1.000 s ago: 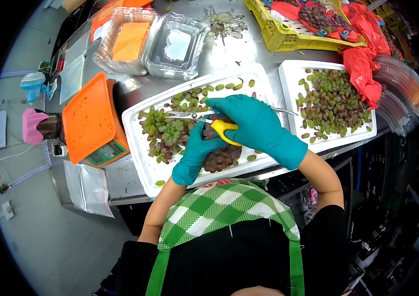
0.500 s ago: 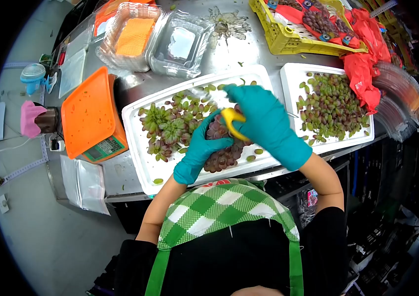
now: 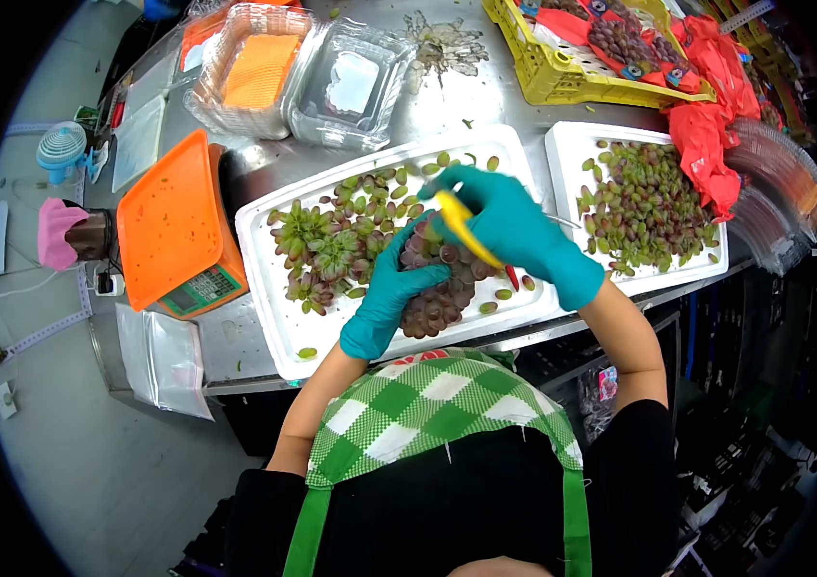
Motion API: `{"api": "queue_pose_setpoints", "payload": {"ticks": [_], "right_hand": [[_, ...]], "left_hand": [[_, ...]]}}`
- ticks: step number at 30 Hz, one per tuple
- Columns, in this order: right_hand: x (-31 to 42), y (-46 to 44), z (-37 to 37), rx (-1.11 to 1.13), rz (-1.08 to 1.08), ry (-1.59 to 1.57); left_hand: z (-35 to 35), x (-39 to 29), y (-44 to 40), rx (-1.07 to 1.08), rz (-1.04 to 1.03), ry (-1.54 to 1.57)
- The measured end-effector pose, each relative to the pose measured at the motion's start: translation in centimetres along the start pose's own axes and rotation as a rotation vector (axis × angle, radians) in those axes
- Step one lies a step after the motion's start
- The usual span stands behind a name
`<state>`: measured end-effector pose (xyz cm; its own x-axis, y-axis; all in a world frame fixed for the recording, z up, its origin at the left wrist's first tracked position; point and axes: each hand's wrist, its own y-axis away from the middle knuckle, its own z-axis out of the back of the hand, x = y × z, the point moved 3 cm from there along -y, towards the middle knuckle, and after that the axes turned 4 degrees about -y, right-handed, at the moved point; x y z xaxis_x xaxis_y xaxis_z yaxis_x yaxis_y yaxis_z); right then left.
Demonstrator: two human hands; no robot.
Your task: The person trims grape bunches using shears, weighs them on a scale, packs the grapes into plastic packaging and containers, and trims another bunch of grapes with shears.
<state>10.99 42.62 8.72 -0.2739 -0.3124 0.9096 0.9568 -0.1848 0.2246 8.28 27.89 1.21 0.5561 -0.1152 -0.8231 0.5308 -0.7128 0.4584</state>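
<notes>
My left hand [image 3: 387, 296], in a teal glove, is wrapped round a bunch of dark purple grapes [image 3: 439, 306] at the front of a white foam tray [image 3: 281, 351]. Just above the bunch, my gloved right hand [image 3: 519, 229] is closed on yellow-handled scissors [image 3: 466, 229]. Their blades are blurred or hidden. A small red pointed thing [image 3: 512, 278] shows below the right hand. Left of the bunch, greenish-purple grape clusters [image 3: 339, 252] and loose grapes lie in the same tray.
A second foam tray [image 3: 557, 159] of loose grapes [image 3: 644, 207] stands to the right. An orange scale [image 3: 173, 226] is on the left. Clear plastic boxes [image 3: 355, 87] sit behind. A yellow crate [image 3: 562, 91] with red bags [image 3: 711, 144] stands at the back right.
My right hand has turned and shifted slightly, and the scissors' yellow handle now slants down to the right. My left hand still holds the bunch in nearly the same place.
</notes>
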Motion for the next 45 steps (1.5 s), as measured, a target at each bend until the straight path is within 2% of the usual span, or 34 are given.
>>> {"api": "queue_pose_setpoints", "payload": {"ticks": [1, 2, 5, 8, 9, 11, 12, 14, 16, 19, 20, 21, 23, 25, 26, 27, 29, 33, 34, 37, 39, 40, 41, 45], "right_hand": [[-0.3, 0.0, 0.4, -0.06, 0.049, -0.316], [-0.4, 0.2, 1.4, -0.084, 0.05, -0.441], [-2.3, 1.1, 2.2, -0.363, 0.077, -0.287], [-4.8, 2.2, 0.5, -0.339, -0.062, -0.516], [-5.6, 2.5, -0.5, -0.339, -0.029, -0.594], [-4.8, 3.3, -2.6, -0.322, -0.133, -0.823], [-5.6, 3.3, -3.5, -0.365, -0.104, -0.781], [-5.9, 3.2, -4.5, -0.441, -0.054, -0.823], [-6.1, 3.1, -4.1, -0.433, -0.1, -0.884], [-6.1, 3.0, -3.9, -0.378, -0.148, -0.954], [-6.4, 2.9, -4.5, -0.356, -0.172, -0.964], [-6.4, 2.7, -4.9, -0.333, -0.193, -0.972], [-5.8, 2.4, -4.9, -0.33, -0.156, -0.817], [-5.4, 2.3, -4.1, -0.273, -0.157, -0.626], [-5.1, 2.0, -3.3, -0.287, -0.03, -0.333], [-4.0, 2.1, -2.2, -0.462, 0.155, -0.054], [-0.5, 2.2, -0.4, -0.511, 0.339, 0.011], [2.5, 0.8, -0.7, -0.059, 0.489, 0.387], [2.6, 0.2, -0.7, 0.002, 0.615, 0.432], [2.5, -0.7, -0.9, 0.278, 0.564, 0.367], [2.6, -1.1, -0.8, 0.341, 0.553, 0.391], [2.9, -1.3, -0.7, 0.383, 0.52, 0.4], [3.0, -1.4, -0.7, 0.425, 0.486, 0.409], [1.7, -2.2, -1.4, 0.285, 0.541, 0.323]], "left_hand": [[0.1, 0.1, 0.0, 0.005, 0.001, 0.057], [0.2, 0.2, 0.0, 0.011, 0.003, 0.113], [0.8, 0.0, 0.1, 0.008, 0.012, 0.197], [0.4, -1.1, 0.6, 0.02, -0.018, 0.341], [0.4, -1.1, 0.4, 0.01, -0.015, 0.374], [0.6, -1.1, 0.2, -0.011, -0.007, 0.438], [0.4, -1.6, 0.5, -0.071, 0.032, 0.375], [0.7, -2.5, 0.3, -0.063, -0.126, 0.335], [1.1, -3.3, 0.6, -0.058, -0.231, 0.241], [1.1, -2.8, 0.8, -0.128, -0.224, 0.24], [0.3, -2.1, 1.0, -0.125, -0.117, 0.24], [0.2, -1.7, 0.9, -0.058, -0.099, 0.339], [0.3, -1.0, 0.5, 0.077, -0.063, 0.532], [0.2, -0.9, 0.4, 0.057, -0.069, 0.544], [0.2, -0.8, 0.4, 0.059, -0.059, 0.572], [0.3, -0.7, 0.3, 0.064, -0.051, 0.6], [-0.2, -1.5, 0.8, 0.044, -0.085, 0.49], [0.3, -1.2, 0.8, -0.054, -0.042, 0.361], [0.6, -0.6, 0.8, -0.064, -0.047, 0.363], [2.0, 0.7, 0.5, -0.069, -0.085, 0.283], [2.5, 1.0, 0.1, -0.013, -0.091, 0.271], [2.2, 0.8, 0.1, 0.086, -0.111, 0.326], [2.4, 1.1, 0.1, 0.068, -0.094, 0.349], [2.4, 1.1, 0.3, 0.02, 0.023, 0.433]]}}
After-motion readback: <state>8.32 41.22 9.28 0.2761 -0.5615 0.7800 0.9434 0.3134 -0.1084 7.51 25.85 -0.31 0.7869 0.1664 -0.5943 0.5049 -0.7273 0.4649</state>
